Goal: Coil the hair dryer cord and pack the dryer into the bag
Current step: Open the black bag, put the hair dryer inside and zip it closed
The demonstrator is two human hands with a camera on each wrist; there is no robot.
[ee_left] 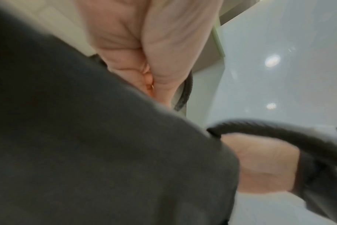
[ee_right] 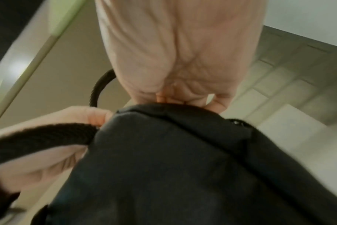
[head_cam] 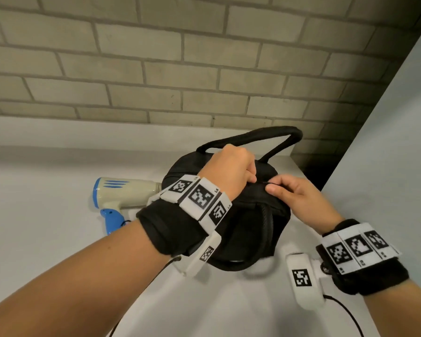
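Note:
A black fabric bag [head_cam: 241, 229] lies on the white table [head_cam: 46, 239], one carry handle [head_cam: 253, 136] arching up at its far side. My left hand [head_cam: 229, 171] grips the bag's top fabric with curled fingers. My right hand [head_cam: 284, 193] pinches the zipper pull [head_cam: 265, 183] just beside it. In the left wrist view the left hand [ee_left: 150, 60] closes over the bag [ee_left: 87, 152]. In the right wrist view the right hand [ee_right: 173, 60] meets the bag [ee_right: 164, 167] at its top seam. The cream and blue hair dryer [head_cam: 127, 193] lies left of the bag, its cord mostly hidden.
A brick wall [head_cam: 180, 69] runs behind the table. A white panel [head_cam: 387, 142] rises at the right, with a dark gap [head_cam: 316, 171] at its rear corner. Thin black cables [head_cam: 345, 310] trail from my wrist cameras over the near table.

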